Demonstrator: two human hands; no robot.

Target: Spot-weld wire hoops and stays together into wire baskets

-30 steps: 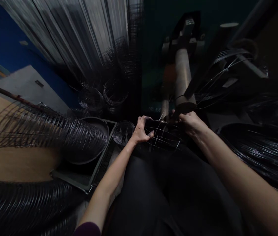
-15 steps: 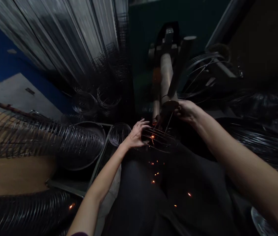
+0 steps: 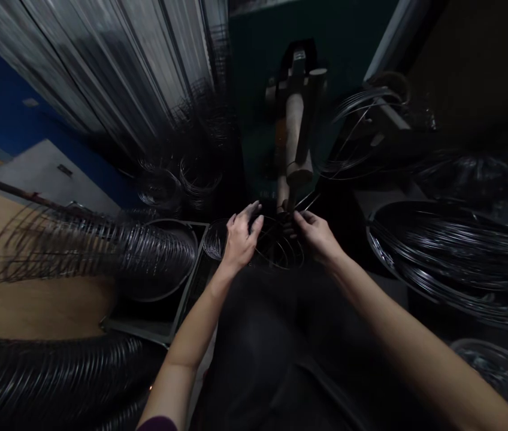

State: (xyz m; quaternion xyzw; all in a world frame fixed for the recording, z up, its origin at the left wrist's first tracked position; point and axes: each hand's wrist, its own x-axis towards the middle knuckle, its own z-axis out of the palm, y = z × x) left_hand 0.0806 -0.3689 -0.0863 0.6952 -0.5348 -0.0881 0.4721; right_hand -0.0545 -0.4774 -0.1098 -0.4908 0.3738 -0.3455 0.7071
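My left hand (image 3: 241, 236) is beside a round wire frame (image 3: 286, 263), thumb and fingers apart. Whether its fingertips touch the frame is too dark to tell. My right hand (image 3: 319, 234) is closed in a pinch at the frame's far right side, just below the electrodes of a welding machine. A thin wire (image 3: 312, 202) shows at its fingertips. Above the hands, the thick upper metal arm (image 3: 299, 170) ends over the slimmer lower arm (image 3: 283, 190). Much of the frame is lost in shadow.
To the left, a long stack of wire rings (image 3: 146, 254) hangs on a bar, with more dark rings (image 3: 47, 377) below. Coiled wire rings (image 3: 451, 263) fill a round holder at right; a tub (image 3: 501, 371) stands lower right. A green machine body (image 3: 254, 90) rises behind.
The sparks at the electrodes have gone out. My right hand has come down and left from the upper metal arm to the frame. My left hand has shifted slightly left, and the frame has dropped lower.
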